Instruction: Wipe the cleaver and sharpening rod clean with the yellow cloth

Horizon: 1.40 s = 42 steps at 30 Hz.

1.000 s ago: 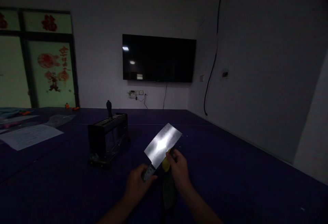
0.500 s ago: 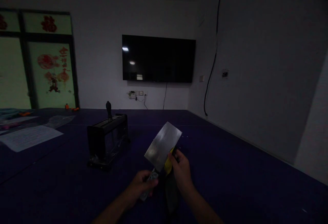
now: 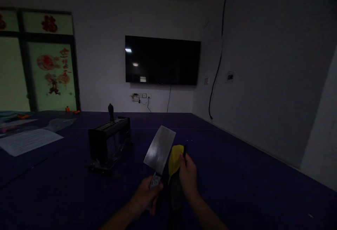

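Observation:
My left hand (image 3: 147, 195) is closed round the patterned handle of a cleaver (image 3: 160, 149), whose broad shiny blade points up and away from me. To the right of the blade, my right hand (image 3: 188, 174) grips a cloth (image 3: 176, 158) that is yellow on one face and dark grey on the part hanging below. The cloth and the blade are apart, with a narrow gap between them. Left of the cleaver stands a black knife block (image 3: 109, 142) with clear sides, and one black handle (image 3: 111, 112) sticks up from its top.
A dark blue table (image 3: 237, 174) spreads beneath my hands and reaches the walls. Printed paper (image 3: 30, 140) and a clear plastic bag (image 3: 60, 124) lie at the left, with small orange items (image 3: 76, 112) farther back. A television (image 3: 163, 60) hangs on the far wall.
The cleaver has swung more upright and shifted left, away from the cloth. The cloth has come off the blade's edge, and more of its yellow face shows.

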Available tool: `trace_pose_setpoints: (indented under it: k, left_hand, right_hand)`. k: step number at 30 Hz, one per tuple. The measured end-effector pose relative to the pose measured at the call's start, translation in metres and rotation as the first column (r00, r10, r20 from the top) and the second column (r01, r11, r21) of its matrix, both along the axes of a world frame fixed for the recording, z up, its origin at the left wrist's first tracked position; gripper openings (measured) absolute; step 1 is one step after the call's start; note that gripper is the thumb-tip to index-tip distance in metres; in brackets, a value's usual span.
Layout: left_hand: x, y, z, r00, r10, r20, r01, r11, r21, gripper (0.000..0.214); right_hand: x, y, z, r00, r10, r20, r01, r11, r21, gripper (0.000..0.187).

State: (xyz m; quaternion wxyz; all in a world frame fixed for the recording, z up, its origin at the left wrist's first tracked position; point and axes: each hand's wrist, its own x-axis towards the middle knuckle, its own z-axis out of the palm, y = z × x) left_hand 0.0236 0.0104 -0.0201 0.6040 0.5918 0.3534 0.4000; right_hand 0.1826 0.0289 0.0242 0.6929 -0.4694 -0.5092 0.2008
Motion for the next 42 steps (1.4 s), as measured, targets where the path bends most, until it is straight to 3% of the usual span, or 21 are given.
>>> trace_pose_setpoints:
  k: [2, 5, 7, 8, 10, 12, 21, 26, 36, 42]
  left_hand:
    - [0.001, 0.001, 0.000, 1.000, 0.013, 0.024, -0.014, 1.000, 0.008, 0.043]
    - [0.001, 0.002, -0.001, 0.998, 0.031, 0.054, -0.032, 0.999, 0.010, 0.039]
    - [0.002, 0.002, -0.002, 0.997, 0.055, 0.059, -0.056, 0.998, 0.016, 0.037]
    - [0.003, 0.002, -0.003, 0.996, 0.073, 0.053, -0.074, 0.997, 0.020, 0.037]
    - [0.004, 0.002, -0.003, 0.991, 0.127, 0.030, -0.128, 0.991, 0.028, 0.039]
    - [0.005, 0.001, -0.003, 0.983, 0.182, 0.005, -0.182, 0.983, 0.030, 0.040]
    - [0.007, -0.003, 0.004, 0.980, 0.199, -0.005, -0.199, 0.980, 0.019, 0.029]
    - [0.005, -0.002, 0.001, 0.981, 0.194, -0.022, -0.194, 0.981, 0.019, 0.032]
    - [0.006, 0.002, -0.002, 0.994, 0.111, 0.012, -0.111, 0.991, 0.071, 0.033]
    - [0.005, 0.003, -0.002, 0.996, 0.088, -0.011, -0.088, 0.995, 0.038, 0.028]
  right_hand:
    - [0.002, -0.003, -0.002, 0.979, -0.131, 0.157, 0.120, 0.990, 0.074, 0.039]
    - [0.001, -0.005, -0.010, 0.850, -0.308, 0.428, 0.145, 0.917, 0.372, 0.034]
    - [-0.003, -0.006, -0.015, 0.716, -0.370, 0.593, -0.007, 0.845, 0.535, 0.032]
    - [-0.006, -0.007, -0.017, 0.640, -0.367, 0.675, -0.117, 0.822, 0.558, 0.033]
    - [-0.012, -0.010, -0.018, 0.502, -0.324, 0.802, -0.312, 0.798, 0.516, 0.034]
    - [-0.017, -0.014, -0.017, 0.434, -0.273, 0.859, -0.421, 0.781, 0.461, 0.034]
    - [-0.020, -0.016, -0.013, 0.409, -0.183, 0.894, -0.451, 0.811, 0.373, 0.033]
    - [-0.016, -0.013, -0.014, 0.387, -0.207, 0.899, -0.451, 0.808, 0.380, 0.037]
    - [-0.008, -0.008, -0.010, 0.385, -0.335, 0.860, -0.315, 0.828, 0.464, 0.035]
    - [-0.008, -0.006, -0.008, 0.400, -0.398, 0.826, -0.193, 0.844, 0.500, 0.029]
